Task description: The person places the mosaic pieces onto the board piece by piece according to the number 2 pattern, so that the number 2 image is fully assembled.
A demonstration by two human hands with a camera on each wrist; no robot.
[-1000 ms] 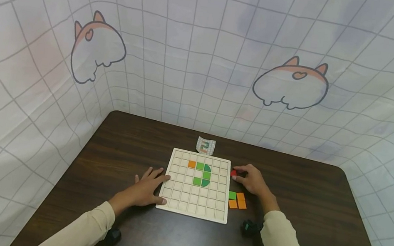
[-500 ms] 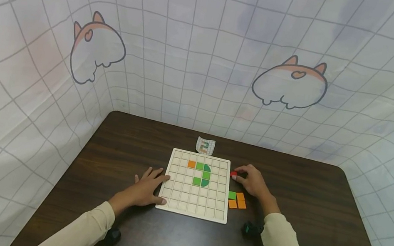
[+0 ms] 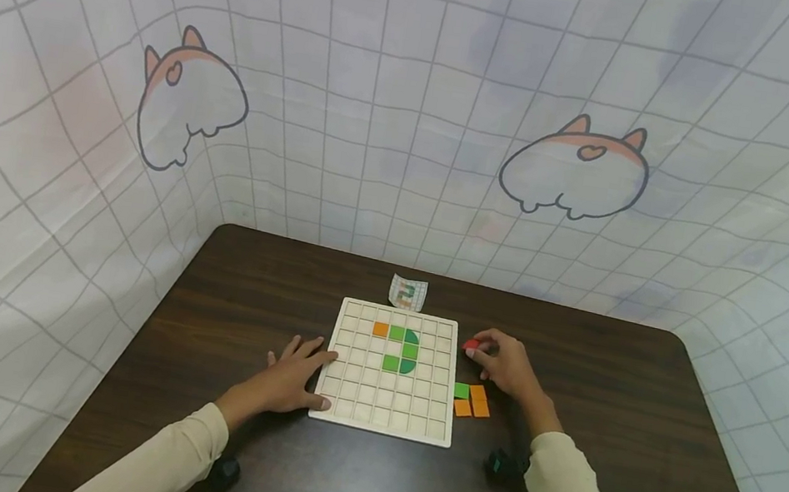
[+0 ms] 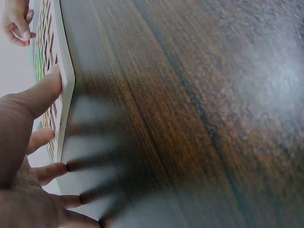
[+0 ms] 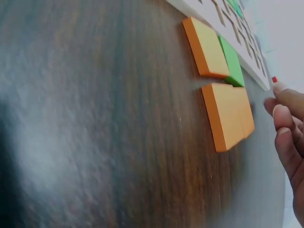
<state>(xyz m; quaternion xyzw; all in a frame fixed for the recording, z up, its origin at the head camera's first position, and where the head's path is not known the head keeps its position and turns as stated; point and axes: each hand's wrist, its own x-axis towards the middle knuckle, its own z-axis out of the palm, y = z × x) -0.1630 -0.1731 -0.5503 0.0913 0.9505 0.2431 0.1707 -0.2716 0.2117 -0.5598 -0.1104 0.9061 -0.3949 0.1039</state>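
A cream grid board [image 3: 412, 425] lies on the dark table, holding several orange and green tiles in its upper middle. Spread along its left edge, my left hand [image 3: 280, 380] rests with thumb and index finger on the rim; in the left wrist view the thumb [image 4: 45, 90] lies over the board's corner. Just off the board's upper right side, my right hand [image 3: 509, 367] pinches a small red piece [image 3: 471, 344] between thumb and fingertips. Only a sliver of that red piece [image 5: 274, 80] shows in the right wrist view.
Orange tiles [image 3: 480, 407] and a green tile [image 3: 461, 391] lie together right of the board. A small printed pattern card [image 3: 407, 292] sits behind it. Dark objects show by the right wrist [image 3: 500, 467] and left wrist [image 3: 224, 474]. Patterned cloth surrounds the table.
The red piece, earlier flush by the board's edge, now sits slightly right of it and tilted in my right fingers. My left hand stays on the board. The head view has shifted slightly.
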